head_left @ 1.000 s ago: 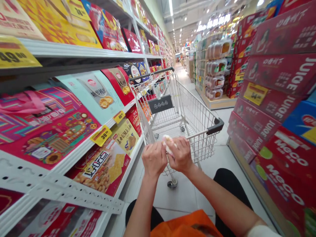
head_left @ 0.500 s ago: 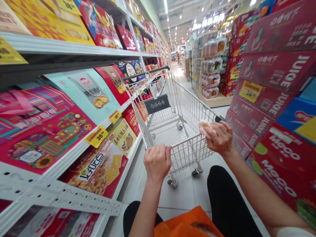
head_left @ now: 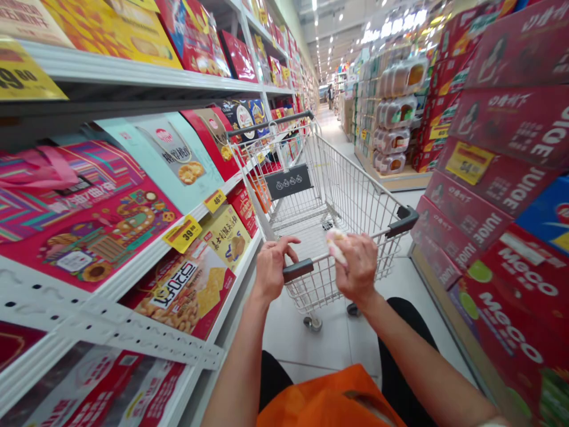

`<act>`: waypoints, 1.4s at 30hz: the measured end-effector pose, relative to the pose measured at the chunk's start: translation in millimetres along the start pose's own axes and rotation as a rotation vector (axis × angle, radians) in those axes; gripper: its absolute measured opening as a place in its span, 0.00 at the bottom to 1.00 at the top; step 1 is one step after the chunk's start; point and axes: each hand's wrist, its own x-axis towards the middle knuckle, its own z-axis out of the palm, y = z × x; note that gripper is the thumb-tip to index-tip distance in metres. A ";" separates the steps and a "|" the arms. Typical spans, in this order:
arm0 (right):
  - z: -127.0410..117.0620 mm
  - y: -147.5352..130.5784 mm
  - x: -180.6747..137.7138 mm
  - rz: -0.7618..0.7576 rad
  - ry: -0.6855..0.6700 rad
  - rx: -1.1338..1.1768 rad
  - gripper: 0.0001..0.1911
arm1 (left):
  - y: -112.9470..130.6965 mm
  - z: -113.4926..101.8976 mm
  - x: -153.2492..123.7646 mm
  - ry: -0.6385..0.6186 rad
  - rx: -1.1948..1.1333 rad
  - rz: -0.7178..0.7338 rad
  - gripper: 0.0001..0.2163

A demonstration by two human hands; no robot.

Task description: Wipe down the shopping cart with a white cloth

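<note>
A wire shopping cart stands in front of me, with dark corner grips on its near rim. My left hand is beside the cart's left corner grip, its fingers loosely bent, apart and holding nothing. Whether it still touches the grip is unclear. In my right hand a crumpled white, pink and yellow cloth is bunched; that hand is closed at the near rim bar, right of the left hand. The right corner grip is bare. The cloth is partly hidden by the fingers.
A shelf with boxed snacks and yellow price tags runs along the left. Stacked juice cartons and red Meco boxes rise close on the right. Farther on stands a display of packaged goods. The tiled aisle floor leads ahead.
My right hand has moved left from the right corner to the near rim bar, with the cloth in it. My left hand has loosened from the left corner grip, now uncovered.
</note>
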 end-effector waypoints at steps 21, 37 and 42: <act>5.1 -59.1 -4.2 -0.093 -0.090 -0.011 0.16 | -1.0 13.7 -7.3 0.042 -0.777 -0.019 0.38; -39.2 64.4 5.9 -0.166 -0.024 -0.335 0.14 | 15.8 6.9 -9.1 -0.029 -0.216 0.015 0.41; -42.3 66.5 6.6 -0.030 0.000 -0.302 0.12 | 22.6 10.7 -4.2 -0.074 0.209 0.056 0.32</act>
